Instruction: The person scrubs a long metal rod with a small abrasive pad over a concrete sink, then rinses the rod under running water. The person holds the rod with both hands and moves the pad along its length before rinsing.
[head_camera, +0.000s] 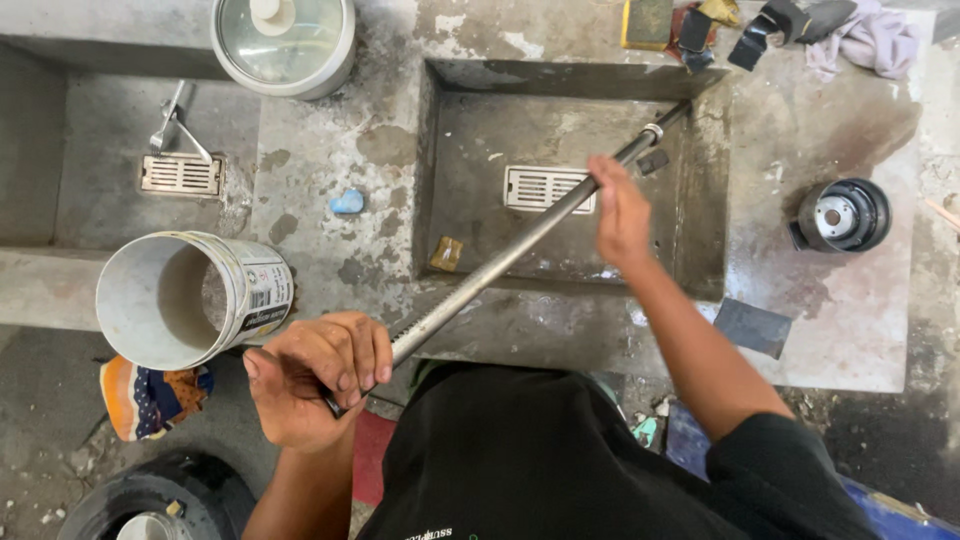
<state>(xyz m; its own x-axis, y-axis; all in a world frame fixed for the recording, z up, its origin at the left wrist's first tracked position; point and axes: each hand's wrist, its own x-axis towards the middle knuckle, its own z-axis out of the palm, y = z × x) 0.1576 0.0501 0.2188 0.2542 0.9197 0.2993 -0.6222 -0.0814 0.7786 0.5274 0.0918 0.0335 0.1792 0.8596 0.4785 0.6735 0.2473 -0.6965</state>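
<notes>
clothing: black short-sleeved shirt, loose over the torso | sleeve: ends above the elbow on the right arm | marking: small pale print at the shirt's lower edge, too small to read | left hand, right hand: bare, no gloves, rings or watch | forearms: uncovered
</notes>
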